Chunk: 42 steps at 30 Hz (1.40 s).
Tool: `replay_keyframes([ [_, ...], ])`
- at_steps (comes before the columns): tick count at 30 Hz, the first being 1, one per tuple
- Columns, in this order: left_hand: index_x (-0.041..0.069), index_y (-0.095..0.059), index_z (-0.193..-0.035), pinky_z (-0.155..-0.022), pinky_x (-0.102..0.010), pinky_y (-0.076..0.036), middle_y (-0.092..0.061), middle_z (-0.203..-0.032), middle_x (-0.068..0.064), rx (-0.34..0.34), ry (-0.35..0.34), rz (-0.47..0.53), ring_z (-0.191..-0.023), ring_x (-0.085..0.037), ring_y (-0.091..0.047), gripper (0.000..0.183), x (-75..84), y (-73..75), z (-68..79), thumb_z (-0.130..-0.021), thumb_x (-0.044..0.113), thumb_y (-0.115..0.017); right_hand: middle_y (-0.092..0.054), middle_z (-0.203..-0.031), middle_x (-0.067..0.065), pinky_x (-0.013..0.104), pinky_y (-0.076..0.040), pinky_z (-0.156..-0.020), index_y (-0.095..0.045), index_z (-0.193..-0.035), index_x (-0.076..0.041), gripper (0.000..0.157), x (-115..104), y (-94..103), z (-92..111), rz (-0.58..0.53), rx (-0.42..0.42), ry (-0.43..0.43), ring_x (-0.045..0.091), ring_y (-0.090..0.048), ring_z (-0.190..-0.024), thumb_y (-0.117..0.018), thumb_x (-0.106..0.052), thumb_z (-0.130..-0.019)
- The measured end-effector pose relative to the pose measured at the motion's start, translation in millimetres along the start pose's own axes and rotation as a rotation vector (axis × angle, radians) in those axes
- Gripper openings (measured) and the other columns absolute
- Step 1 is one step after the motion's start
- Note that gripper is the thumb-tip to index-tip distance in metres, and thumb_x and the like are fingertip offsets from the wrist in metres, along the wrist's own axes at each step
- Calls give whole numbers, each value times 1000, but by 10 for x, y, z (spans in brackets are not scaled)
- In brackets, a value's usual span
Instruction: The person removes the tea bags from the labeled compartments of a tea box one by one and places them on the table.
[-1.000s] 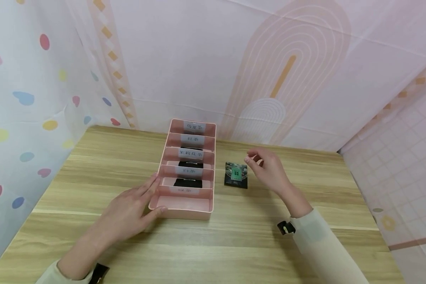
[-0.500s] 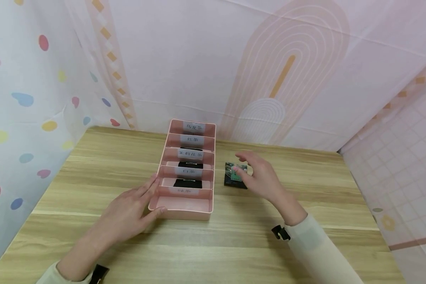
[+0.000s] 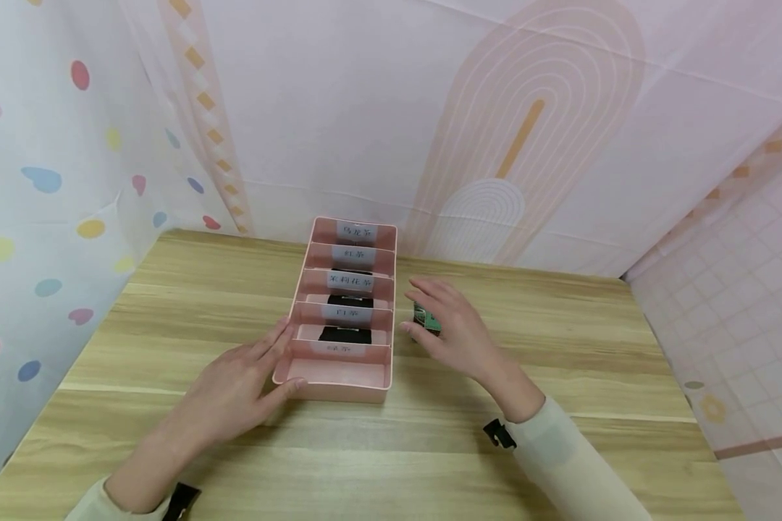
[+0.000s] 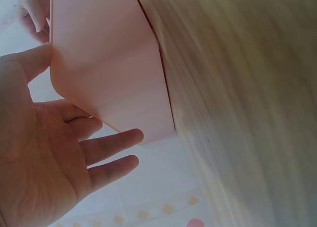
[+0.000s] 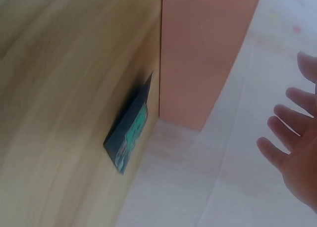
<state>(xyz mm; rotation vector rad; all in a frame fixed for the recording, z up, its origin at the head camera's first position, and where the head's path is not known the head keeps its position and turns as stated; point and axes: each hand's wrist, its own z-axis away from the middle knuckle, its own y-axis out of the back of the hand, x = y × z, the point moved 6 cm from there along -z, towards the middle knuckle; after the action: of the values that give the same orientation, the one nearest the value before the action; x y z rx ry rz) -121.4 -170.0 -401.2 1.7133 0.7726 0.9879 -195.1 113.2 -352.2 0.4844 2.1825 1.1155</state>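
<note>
A pink divided box stands on the wooden table, its compartments labelled with Chinese names of teas. My left hand touches its near left corner, thumb at the front rim and fingers along the left side. In the left wrist view those fingers look mostly straight against the pink wall. Right of the box lies a dark tea sachet with a green label. Over it hovers my right hand, fingers spread, partly hiding it. The right wrist view shows the sachet flat on the table, apart from that hand.
Black packets sit in the middle compartments of the box; the nearest compartment shows its bare floor. A patterned cloth hangs behind the table, with more cloth at both sides.
My right hand has moved left from beside the sachet to above it, and now covers part of it. The left hand, box and sachet have stayed in place.
</note>
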Motion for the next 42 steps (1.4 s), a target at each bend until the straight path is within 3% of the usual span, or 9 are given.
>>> replay_keyframes([
  [10, -4, -44, -156, -102, -59, -52, -42, -161, -22, 11, -10, -3, -127, -43, -62, 80, 9, 20, -2, -100, 47, -67, -58, -149, 20, 54, -39, -119, -65, -139, 1, 54, -155, -128, -77, 9, 1, 94, 39, -52, -139, -83, -20, -92],
  [19, -5, -42, -157, -103, -59, -52, -41, -162, -21, 7, -3, -3, -128, -44, -62, 81, 12, 18, -7, -101, 51, -65, -56, -152, 19, 51, -35, -122, -64, -141, 0, 52, -279, -299, -128, 6, -125, 53, 38, -49, -143, -79, -23, -96],
  [26, -3, -41, -158, -104, -59, -51, -40, -163, -20, 1, 3, 2, -128, -44, -61, 82, 6, 26, -6, -101, 52, -64, -57, -150, 18, 47, -35, -123, -65, -139, 0, 50, -353, -444, -137, -33, -166, 68, 35, -50, -141, -80, -15, -94],
  [33, -4, -41, -158, -104, -59, -52, -40, -163, -21, -4, -3, -3, -128, -45, -62, 81, 1, 36, -14, -101, 49, -65, -56, -153, 15, 46, -28, -126, -65, -141, -3, 49, -401, -610, -167, -40, -262, 11, 32, -46, -146, -75, -26, -99],
  [42, -3, -43, -157, -102, -59, -52, -41, -162, -21, 3, -8, -2, -126, -44, -63, 81, -1, 48, -6, -101, 49, -66, -64, -142, 12, 41, -38, -121, -68, -136, -4, 41, -437, -757, -218, -14, -313, 18, 27, -54, -137, -71, -27, -103],
])
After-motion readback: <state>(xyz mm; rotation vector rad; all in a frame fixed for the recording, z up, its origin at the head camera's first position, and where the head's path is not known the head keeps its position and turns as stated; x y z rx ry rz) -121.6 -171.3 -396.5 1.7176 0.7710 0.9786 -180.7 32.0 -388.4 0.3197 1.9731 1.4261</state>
